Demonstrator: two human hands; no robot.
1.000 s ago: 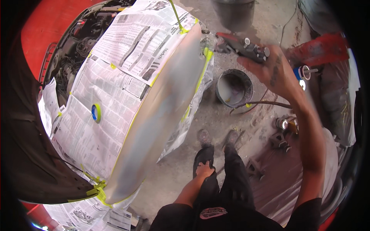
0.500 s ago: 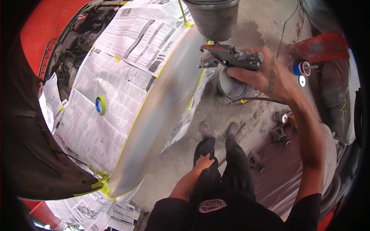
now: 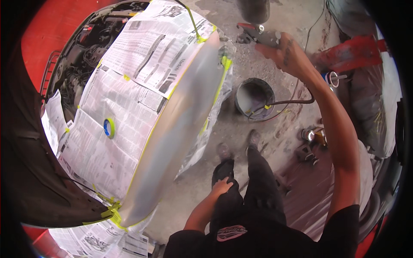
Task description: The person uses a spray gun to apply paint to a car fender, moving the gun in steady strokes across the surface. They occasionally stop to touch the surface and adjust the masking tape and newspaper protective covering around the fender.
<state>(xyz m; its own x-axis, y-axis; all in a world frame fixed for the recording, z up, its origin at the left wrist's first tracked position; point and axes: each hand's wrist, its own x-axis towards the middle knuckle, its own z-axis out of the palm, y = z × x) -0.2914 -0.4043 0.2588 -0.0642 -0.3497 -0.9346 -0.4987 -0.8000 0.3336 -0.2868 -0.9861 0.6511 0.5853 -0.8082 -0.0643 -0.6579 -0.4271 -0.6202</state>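
Two hands in play: the left hand (image 3: 222,185) lies loosely open on the thigh (image 3: 229,200), low in frame, holding nothing. Up the middle runs the long grey-patched panel (image 3: 172,122). Right hand (image 3: 285,54), upper right, is wrapped around the spray gun (image 3: 267,38). Looks between passes to me; next calls for squaring the gun to the panel. Half a second ago it sat lower, closer to the panel.

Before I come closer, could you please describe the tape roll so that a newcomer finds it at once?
At upper left, find the engine bay, then the newspaper to its right. The tape roll rests there, toward the left. Unlike the yellow-green tape strips nearby, it is a full ring, blue inside.
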